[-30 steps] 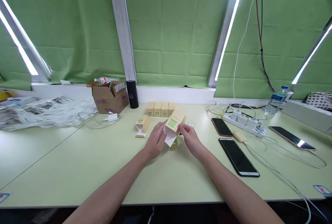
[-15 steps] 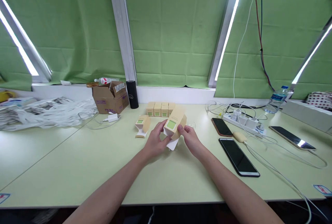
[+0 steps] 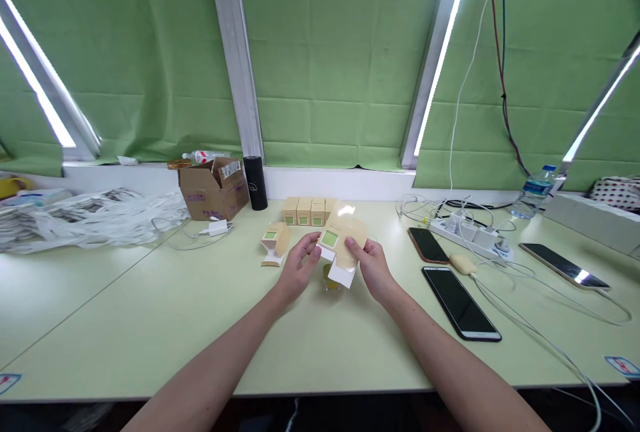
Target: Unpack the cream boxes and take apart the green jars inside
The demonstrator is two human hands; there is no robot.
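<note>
Between my hands, a small tan cardboard box [image 3: 345,227] with a green square on it is held above the table, tilted, its white-lined flap hanging toward me. My right hand [image 3: 371,265] pinches its right side, thumb on the front. My left hand [image 3: 299,267] has thumb and fingers closed at its left edge. Just below the flap, a small clear, yellowish object [image 3: 329,279] shows, partly hidden by the box. A similar opened box [image 3: 275,240] lies to the left with its flap out. Behind stand several closed tan boxes [image 3: 304,211] in a row.
At the back left are a brown carton [image 3: 213,192], a black cylinder [image 3: 255,183] and bundled white cables [image 3: 100,219]. On the right lie phones [image 3: 460,302], a power strip [image 3: 473,237] with loose cords and a water bottle [image 3: 534,193].
The box in my hands has turned and looks flatter and wider, its flap swung to the right. The yellowish object below it has come into view.
</note>
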